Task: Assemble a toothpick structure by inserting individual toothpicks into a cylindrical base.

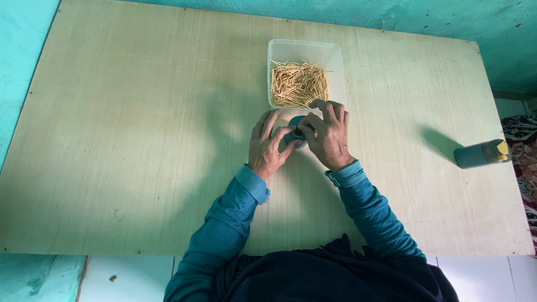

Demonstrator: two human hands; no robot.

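My left hand and my right hand meet at the middle of a pale wooden table. Between their fingers they both grip a small round teal container, mostly hidden by the fingers. Just beyond the hands stands a clear plastic tub holding a heap of wooden toothpicks. My right hand's fingertips reach the tub's near edge.
A teal bottle with a yellow cap lies on its side near the table's right edge. Teal walls surround the table at the left and back. A patterned cloth shows at the far right.
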